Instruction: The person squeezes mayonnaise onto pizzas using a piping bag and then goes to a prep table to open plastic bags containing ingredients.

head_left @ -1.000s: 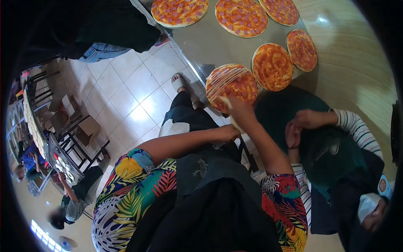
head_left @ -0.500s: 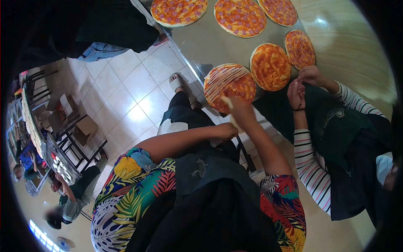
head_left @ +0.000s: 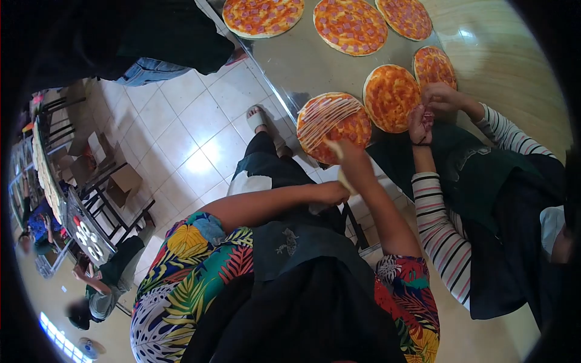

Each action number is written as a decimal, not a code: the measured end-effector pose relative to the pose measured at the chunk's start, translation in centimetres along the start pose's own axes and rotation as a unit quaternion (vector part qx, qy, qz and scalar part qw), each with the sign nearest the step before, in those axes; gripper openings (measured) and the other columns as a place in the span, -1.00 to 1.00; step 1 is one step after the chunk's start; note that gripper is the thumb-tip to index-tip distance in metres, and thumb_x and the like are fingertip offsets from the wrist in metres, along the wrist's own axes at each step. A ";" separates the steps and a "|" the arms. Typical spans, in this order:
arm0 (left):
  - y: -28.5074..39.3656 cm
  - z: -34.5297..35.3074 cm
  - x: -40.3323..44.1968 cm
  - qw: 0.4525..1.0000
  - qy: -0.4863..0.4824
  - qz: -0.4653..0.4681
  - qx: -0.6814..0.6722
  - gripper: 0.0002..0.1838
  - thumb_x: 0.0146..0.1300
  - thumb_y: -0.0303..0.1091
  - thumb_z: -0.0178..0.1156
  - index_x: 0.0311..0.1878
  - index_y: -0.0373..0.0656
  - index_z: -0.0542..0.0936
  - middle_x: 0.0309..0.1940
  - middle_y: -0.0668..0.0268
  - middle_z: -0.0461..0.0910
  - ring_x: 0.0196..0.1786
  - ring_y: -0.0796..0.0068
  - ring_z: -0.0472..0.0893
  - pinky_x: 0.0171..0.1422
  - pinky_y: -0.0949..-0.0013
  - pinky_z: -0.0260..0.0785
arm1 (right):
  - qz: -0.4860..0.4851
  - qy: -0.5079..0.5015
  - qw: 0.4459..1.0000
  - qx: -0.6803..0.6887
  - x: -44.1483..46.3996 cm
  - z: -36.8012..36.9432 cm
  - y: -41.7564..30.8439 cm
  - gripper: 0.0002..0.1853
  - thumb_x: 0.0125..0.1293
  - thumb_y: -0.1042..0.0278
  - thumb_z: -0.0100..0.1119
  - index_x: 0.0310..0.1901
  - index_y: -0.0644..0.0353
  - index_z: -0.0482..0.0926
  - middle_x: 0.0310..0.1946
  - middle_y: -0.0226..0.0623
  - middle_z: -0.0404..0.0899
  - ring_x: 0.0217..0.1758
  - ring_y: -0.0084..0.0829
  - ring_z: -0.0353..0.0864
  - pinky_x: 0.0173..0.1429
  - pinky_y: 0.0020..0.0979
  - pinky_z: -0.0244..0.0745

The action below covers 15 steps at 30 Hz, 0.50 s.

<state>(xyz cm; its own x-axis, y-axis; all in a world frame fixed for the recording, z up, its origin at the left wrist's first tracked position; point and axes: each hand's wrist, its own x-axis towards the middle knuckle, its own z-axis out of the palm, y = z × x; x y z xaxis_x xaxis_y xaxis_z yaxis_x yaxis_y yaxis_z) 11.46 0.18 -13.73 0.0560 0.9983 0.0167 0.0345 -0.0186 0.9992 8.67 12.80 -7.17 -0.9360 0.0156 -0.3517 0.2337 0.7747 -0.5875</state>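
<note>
My right hand (head_left: 356,164) is closed around a pale piping bag (head_left: 345,182), whose tip points at the near edge of a pizza (head_left: 353,130). Cream-coloured sauce lines (head_left: 330,115) run diagonally over that pizza's upper left part; red sauce and pink bits show on the rest. Below and left of it, my left hand (head_left: 331,192) is closed at the lower end of the bag. Its fingers are partly hidden, and something whitish and see-through hangs beneath them.
More pizzas (head_left: 392,98) lie on the metal table (head_left: 284,60). At right, a co-worker in striped sleeves holds pink bits in one hand (head_left: 422,124), the other hand (head_left: 443,97) over a pizza. Another person (head_left: 175,36) stands upper left. Cardboard boxes (head_left: 124,181) sit at left.
My right hand and the bag's tip have shifted slightly right, and the sauce lines reach a little further across the pizza. The co-worker's hands have moved slightly left.
</note>
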 end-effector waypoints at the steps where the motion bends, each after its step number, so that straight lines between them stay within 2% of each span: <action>1: 1.7 -1.6 0.8 0.975 0.046 -0.144 -0.161 -0.82 0.13 -0.34 -0.08 -0.34 -0.22 0.44 -0.58 0.31 0.39 -0.52 0.50 0.43 -0.51 0.41 0.31 | 0.000 0.050 0.999 0.001 0.8 -0.3 1.9 -0.89 0.17 0.42 -0.01 -0.27 0.19 0.42 -0.43 -0.02 0.51 -0.34 -0.02 0.53 -0.33 -0.13 0.39; 2: 3.2 -3.0 1.7 0.903 0.089 -0.279 -0.315 -0.81 0.15 -0.31 -0.12 -0.35 -0.19 0.45 -0.58 0.32 0.39 -0.56 0.51 0.41 -0.55 0.42 0.29 | 0.068 0.051 0.996 -0.002 1.9 -2.0 2.4 -0.86 0.18 0.42 0.00 -0.21 0.16 0.45 -0.38 -0.04 0.51 -0.30 -0.06 0.52 -0.27 -0.17 0.39; 3: 3.3 -3.6 2.9 0.897 0.128 -0.296 -0.303 -0.78 0.16 -0.28 -0.12 -0.39 -0.21 0.46 -0.60 0.29 0.41 -0.55 0.47 0.43 -0.51 0.39 0.31 | 0.137 0.052 0.989 -0.006 2.6 -3.6 2.6 -0.81 0.19 0.43 0.01 -0.15 0.14 0.49 -0.33 -0.06 0.50 -0.25 -0.10 0.52 -0.22 -0.22 0.38; 4: 3.6 -4.1 3.4 0.889 0.167 -0.311 -0.292 -0.74 0.17 -0.26 -0.12 -0.42 -0.23 0.47 -0.61 0.26 0.43 -0.54 0.42 0.45 -0.48 0.37 0.32 | 0.138 0.052 0.989 -0.008 2.6 -3.9 2.6 -0.81 0.19 0.43 0.01 -0.15 0.14 0.49 -0.33 -0.06 0.50 -0.25 -0.10 0.52 -0.22 -0.22 0.38; 5: 3.6 -4.4 3.7 0.924 0.179 -0.248 -0.229 -0.73 0.17 -0.26 -0.13 -0.41 -0.23 0.48 -0.60 0.25 0.45 -0.52 0.41 0.46 -0.45 0.35 0.34 | 0.115 0.086 0.989 -0.014 2.6 -4.2 2.9 -0.80 0.18 0.43 0.01 -0.14 0.14 0.49 -0.33 -0.07 0.50 -0.25 -0.10 0.52 -0.22 -0.23 0.38; 6: 3.5 -4.1 3.8 0.924 0.180 -0.247 -0.229 -0.73 0.17 -0.26 -0.13 -0.41 -0.23 0.48 -0.60 0.25 0.45 -0.52 0.41 0.46 -0.45 0.35 0.34 | 0.092 0.119 0.988 -0.020 2.7 -4.5 3.2 -0.79 0.17 0.44 0.02 -0.14 0.15 0.49 -0.32 -0.08 0.50 -0.25 -0.11 0.52 -0.23 -0.24 0.39; 7: 3.5 -3.7 3.7 0.933 0.138 -0.255 -0.213 -0.78 0.15 -0.28 -0.11 -0.38 -0.20 0.47 -0.61 0.28 0.43 -0.55 0.43 0.46 -0.49 0.36 0.34 | 0.070 0.092 0.993 -0.007 2.4 -2.5 5.3 -0.76 0.15 0.46 0.01 -0.11 0.15 0.49 -0.34 -0.10 0.50 -0.28 -0.10 0.52 -0.26 -0.24 0.40; 8: 3.1 -3.0 3.6 0.939 0.096 -0.263 -0.198 -0.82 0.14 -0.30 -0.08 -0.34 -0.18 0.46 -0.62 0.31 0.42 -0.58 0.44 0.45 -0.54 0.36 0.33 | 0.069 0.092 0.993 -0.007 1.8 -2.2 4.0 -0.76 0.15 0.46 0.01 -0.11 0.15 0.49 -0.34 -0.10 0.50 -0.28 -0.10 0.52 -0.26 -0.24 0.40; 9: -0.4 -0.4 3.2 0.982 0.037 -0.166 -0.078 -0.84 0.07 -0.37 0.00 -0.30 -0.19 0.48 -0.52 0.21 0.49 -0.46 0.35 0.54 -0.42 0.30 0.38 | 0.026 0.061 0.998 0.008 0.6 -1.8 1.3 -0.83 0.17 0.43 -0.01 -0.19 0.17 0.48 -0.39 -0.07 0.51 -0.30 -0.07 0.52 -0.28 -0.21 0.40; 10: 0.0 -0.2 2.6 0.982 0.036 -0.167 -0.078 -0.84 0.07 -0.37 0.00 -0.30 -0.19 0.48 -0.52 0.21 0.49 -0.46 0.35 0.54 -0.42 0.30 0.38 | -0.017 0.030 0.999 0.024 -0.3 -1.3 -0.5 -0.88 0.19 0.40 -0.03 -0.27 0.19 0.46 -0.44 -0.04 0.51 -0.33 -0.03 0.53 -0.31 -0.17 0.40; 11: 0.8 -0.1 1.6 0.991 -0.041 -0.128 -0.003 -0.84 0.04 -0.39 0.02 -0.30 -0.19 0.49 -0.48 0.18 0.51 -0.39 0.34 0.55 -0.37 0.29 0.39 | -0.015 0.030 0.999 0.025 -0.9 -0.6 -1.2 -0.88 0.19 0.40 -0.03 -0.27 0.19 0.46 -0.44 -0.04 0.51 -0.33 -0.03 0.53 -0.31 -0.17 0.40; 12: 1.1 0.3 0.7 0.987 -0.118 -0.087 0.072 -0.83 0.01 -0.42 0.04 -0.29 -0.19 0.50 -0.44 0.15 0.52 -0.32 0.33 0.57 -0.32 0.28 0.40 | 0.002 -0.016 1.000 -0.005 -1.5 0.1 -1.4 -0.87 0.18 0.41 -0.03 -0.25 0.18 0.47 -0.44 -0.05 0.51 -0.32 -0.03 0.53 -0.31 -0.17 0.41; 13: 0.6 1.1 0.0 0.996 -0.048 -0.067 0.033 -0.84 0.00 -0.40 0.04 -0.32 -0.20 0.49 -0.48 0.19 0.51 -0.33 0.35 0.54 -0.31 0.28 0.38 | 0.017 -0.061 0.997 -0.037 -1.7 0.4 -1.3 -0.85 0.18 0.43 -0.03 -0.22 0.16 0.48 -0.45 -0.06 0.51 -0.32 -0.03 0.53 -0.31 -0.17 0.41; 14: 0.3 1.1 0.4 0.996 -0.049 -0.068 0.035 -0.84 0.00 -0.40 0.04 -0.32 -0.20 0.49 -0.48 0.19 0.51 -0.33 0.35 0.54 -0.31 0.28 0.38 | 0.016 -0.059 0.997 -0.036 -1.4 0.1 -0.8 -0.85 0.18 0.43 -0.03 -0.22 0.16 0.48 -0.45 -0.06 0.51 -0.32 -0.03 0.53 -0.31 -0.17 0.41; 15: 0.0 0.8 1.1 0.990 -0.005 -0.129 -0.058 -0.84 0.00 -0.37 0.04 -0.33 -0.20 0.48 -0.49 0.20 0.49 -0.38 0.35 0.53 -0.35 0.30 0.37 | 0.012 -0.025 0.999 -0.032 -0.7 -0.5 0.1 -0.82 0.15 0.46 -0.02 -0.19 0.16 0.47 -0.43 -0.04 0.52 -0.32 -0.03 0.53 -0.31 -0.16 0.41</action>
<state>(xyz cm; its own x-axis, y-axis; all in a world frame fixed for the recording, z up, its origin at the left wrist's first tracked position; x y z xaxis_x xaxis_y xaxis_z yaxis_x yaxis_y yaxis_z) 12.36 1.27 -13.78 0.0709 0.9685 -0.2387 -0.0653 0.2433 0.9677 9.22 13.22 -6.60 -0.9157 0.0043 -0.4017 0.2372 0.8129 -0.5319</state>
